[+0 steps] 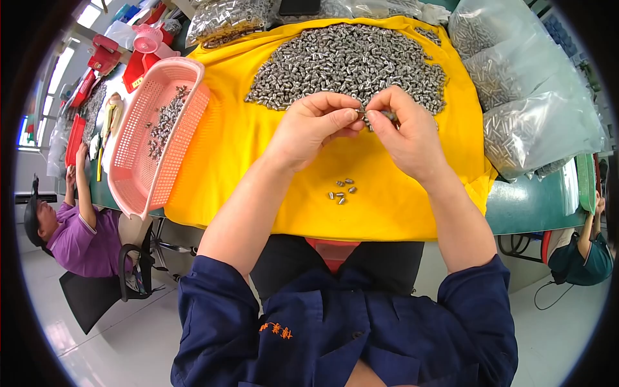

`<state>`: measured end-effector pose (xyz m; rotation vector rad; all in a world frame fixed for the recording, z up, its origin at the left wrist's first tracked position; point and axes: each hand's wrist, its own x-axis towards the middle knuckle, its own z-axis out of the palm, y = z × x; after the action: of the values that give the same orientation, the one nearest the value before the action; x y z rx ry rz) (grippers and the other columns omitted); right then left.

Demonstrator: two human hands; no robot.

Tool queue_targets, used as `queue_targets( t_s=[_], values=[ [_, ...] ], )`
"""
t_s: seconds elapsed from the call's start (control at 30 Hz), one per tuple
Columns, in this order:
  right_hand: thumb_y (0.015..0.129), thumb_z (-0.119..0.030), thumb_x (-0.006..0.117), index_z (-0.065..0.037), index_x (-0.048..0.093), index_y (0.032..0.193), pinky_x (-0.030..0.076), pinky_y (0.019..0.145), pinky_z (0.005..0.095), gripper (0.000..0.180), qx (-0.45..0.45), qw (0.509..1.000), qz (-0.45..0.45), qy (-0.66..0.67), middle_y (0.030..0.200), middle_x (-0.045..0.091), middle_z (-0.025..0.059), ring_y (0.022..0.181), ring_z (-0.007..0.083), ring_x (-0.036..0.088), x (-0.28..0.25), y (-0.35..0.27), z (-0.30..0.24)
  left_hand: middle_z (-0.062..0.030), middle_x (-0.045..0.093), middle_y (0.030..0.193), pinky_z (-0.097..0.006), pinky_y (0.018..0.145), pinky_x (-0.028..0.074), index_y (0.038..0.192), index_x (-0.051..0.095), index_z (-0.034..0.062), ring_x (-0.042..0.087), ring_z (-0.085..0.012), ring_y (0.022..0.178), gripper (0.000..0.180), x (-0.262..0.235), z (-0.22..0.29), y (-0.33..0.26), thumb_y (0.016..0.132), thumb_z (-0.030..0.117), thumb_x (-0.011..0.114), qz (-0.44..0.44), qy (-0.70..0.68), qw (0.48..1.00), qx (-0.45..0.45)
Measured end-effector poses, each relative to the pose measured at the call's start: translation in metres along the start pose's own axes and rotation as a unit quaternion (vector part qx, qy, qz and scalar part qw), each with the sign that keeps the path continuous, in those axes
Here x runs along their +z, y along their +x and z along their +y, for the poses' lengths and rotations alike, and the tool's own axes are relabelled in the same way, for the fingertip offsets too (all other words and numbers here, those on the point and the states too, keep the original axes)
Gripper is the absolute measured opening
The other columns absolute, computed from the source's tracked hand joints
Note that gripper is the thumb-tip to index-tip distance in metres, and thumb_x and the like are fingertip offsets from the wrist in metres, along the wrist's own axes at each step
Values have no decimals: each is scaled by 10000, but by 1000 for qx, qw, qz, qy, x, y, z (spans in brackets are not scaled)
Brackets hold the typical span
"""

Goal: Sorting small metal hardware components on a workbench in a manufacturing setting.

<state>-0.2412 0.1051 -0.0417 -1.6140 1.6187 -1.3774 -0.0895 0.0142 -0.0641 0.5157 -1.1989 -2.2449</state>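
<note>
- Head view, the count: two bare hands; the left hand [313, 126] pinches one small metal part [360, 113] between thumb and fingertips.
- The right hand [412, 138] has its fingers bent in narrowly at the same spot; whether they grip that part too, or another, I cannot tell.
- Six loose pieces [341, 200] lie in a small group nearer the body; beyond the hands spreads one broad heap [348, 61], too many to count.
- One pink basket [126, 164] stands to the left with more small pieces inside; three clear bags [516, 132] of metal pieces sit in a row on the right; one flat black object [300, 7] lies at the far edge, on more bags.
- Surface: a yellow cloth [232, 193], creased at its edges, covers most of a green worktop [532, 209].
- Room: a pale, shiny floor [151, 332], bright windows at far left, a pink fan [148, 40] beyond the basket, one seated person in purple [84, 238] on the left and one person in dark green [590, 258] on the right.
- Direction: the pinched part is at the near edge of the heap, above the cloth; fingertips hide most of it, so its long axis cannot be told. The loose six point various ways.
</note>
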Motion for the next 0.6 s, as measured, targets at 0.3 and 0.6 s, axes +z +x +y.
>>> queue_targets(
  t_s=[0.3,0.6],
  values=[
    [814,-77,521,-30,502,848,428,539,307,60,-73,990,9,-117,663,565,94,578,190,553,5,-3,-5,-58,644,826,-222,701,501,918,626,-25,616,-116,747,119,6,4,0,809,19,606,46,177,982,51],
    [838,-92,538,-19,525,853,388,543,213,76,37,996,27,81,698,535,-2,610,55,451,-7,5,6,-38,648,786,-240,642,481,875,658,41,606,-125,690,112,-7,4,-27,771,73,632,64,473,878,39]
  ],
)
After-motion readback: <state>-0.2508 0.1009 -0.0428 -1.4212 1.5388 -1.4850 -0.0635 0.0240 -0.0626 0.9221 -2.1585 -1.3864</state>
